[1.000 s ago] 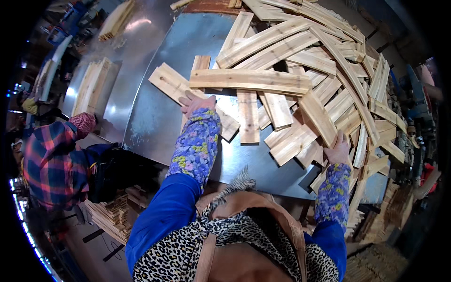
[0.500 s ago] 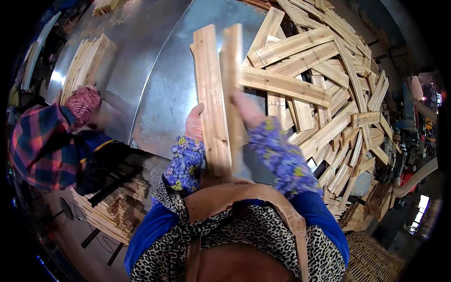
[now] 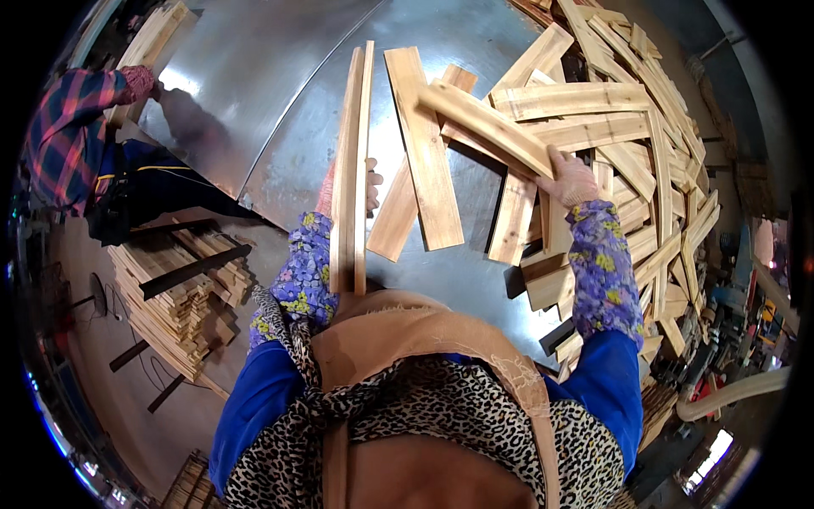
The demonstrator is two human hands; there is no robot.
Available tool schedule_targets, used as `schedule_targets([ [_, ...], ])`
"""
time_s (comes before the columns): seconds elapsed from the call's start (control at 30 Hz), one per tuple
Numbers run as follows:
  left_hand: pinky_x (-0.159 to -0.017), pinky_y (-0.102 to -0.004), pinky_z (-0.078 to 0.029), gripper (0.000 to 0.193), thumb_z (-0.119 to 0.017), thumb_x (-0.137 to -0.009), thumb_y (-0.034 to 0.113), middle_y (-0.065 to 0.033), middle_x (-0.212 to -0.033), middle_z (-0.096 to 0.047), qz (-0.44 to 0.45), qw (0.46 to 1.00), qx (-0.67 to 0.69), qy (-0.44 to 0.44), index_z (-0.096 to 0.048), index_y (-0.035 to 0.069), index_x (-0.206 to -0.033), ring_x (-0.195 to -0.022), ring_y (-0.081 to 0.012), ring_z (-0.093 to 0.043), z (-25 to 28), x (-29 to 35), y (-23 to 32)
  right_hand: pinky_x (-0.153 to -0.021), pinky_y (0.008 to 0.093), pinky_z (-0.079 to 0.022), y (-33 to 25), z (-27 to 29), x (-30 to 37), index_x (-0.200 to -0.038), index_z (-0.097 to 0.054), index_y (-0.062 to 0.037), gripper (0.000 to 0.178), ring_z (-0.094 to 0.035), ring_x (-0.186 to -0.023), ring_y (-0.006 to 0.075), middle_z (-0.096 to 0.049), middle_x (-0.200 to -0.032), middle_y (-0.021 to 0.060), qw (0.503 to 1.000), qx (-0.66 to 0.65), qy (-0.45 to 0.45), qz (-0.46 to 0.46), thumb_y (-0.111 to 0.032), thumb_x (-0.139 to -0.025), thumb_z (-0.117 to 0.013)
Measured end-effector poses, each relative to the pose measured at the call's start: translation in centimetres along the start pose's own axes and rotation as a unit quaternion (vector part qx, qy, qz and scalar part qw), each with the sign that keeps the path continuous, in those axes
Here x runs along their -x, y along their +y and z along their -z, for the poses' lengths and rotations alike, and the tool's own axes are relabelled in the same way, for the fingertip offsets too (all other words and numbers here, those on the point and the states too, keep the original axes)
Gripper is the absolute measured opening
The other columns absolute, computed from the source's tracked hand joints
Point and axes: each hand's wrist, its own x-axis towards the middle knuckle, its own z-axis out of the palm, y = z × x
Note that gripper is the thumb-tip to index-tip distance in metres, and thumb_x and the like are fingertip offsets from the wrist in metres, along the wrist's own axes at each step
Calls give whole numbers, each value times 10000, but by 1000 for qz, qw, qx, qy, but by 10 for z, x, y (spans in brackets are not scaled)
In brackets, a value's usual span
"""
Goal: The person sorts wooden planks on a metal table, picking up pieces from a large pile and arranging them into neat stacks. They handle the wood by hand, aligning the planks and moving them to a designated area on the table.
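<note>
Left hand point(image 3: 326, 195) clamps a pair of boards point(image 3: 344, 170) on edge, fingers wrapped round their right side; right hand point(image 3: 570, 180) grips the near right end of a slanted board point(image 3: 490, 127). Between them, a loose board point(image 3: 422, 148) lies across an under board point(image 3: 397, 216) on the metal table point(image 3: 284, 187). Jumbled pile point(image 3: 568, 102) at right. Co-worker point(image 3: 72, 127) at left, beside a board stack point(image 3: 157, 36).

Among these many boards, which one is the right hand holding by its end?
The slanted board descending from upper left, its lower right end in the right hand. The left hand holds other boards, closer to the person.
</note>
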Motion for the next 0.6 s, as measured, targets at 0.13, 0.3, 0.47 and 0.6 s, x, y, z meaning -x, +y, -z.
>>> schedule_targets([
  [0.13,-799,-508,-567,524,-666,-976,712,-1,-940,-579,-104,973,-92,183,-634,203,-1093,-794,-253,-607,-84,-24,-62,-837,478,-619,-113,26,33,-1295,-787,-86,526,-786,-874,337,-791,-900,150,958,-275,-58,-55,-512,-1067,-578],
  [0.3,-764,-478,-705,845,-604,-991,818,-166,-1080,-804,-168,962,81,200,-713,87,-1400,-846,-315,-794,-71,-57,-89,-1150,544,-499,-212,-64,35,-1568,-587,-53,689,-630,-1398,412,-672,-1451,296,918,-374,3,134,-505,-1050,-612],
  [0.47,-618,-390,-621,802,-590,-973,838,-90,-935,-636,-98,987,-94,87,-664,93,-1259,-677,-218,-658,-38,-14,-20,-1185,590,-459,-198,-155,63,-1641,-478,-88,872,-496,-1500,452,-513,-1630,265,960,-191,180,97,-433,-900,-782],
  [0.6,-608,-391,-599,921,-597,-883,936,-119,-960,-668,-45,999,-14,28,-682,94,-1246,-644,-265,-646,-23,-11,22,-1227,552,-446,-202,-165,60,-1653,-439,-82,957,-484,-1494,478,-454,-1672,275,949,-294,112,20,-407,-832,-809],
])
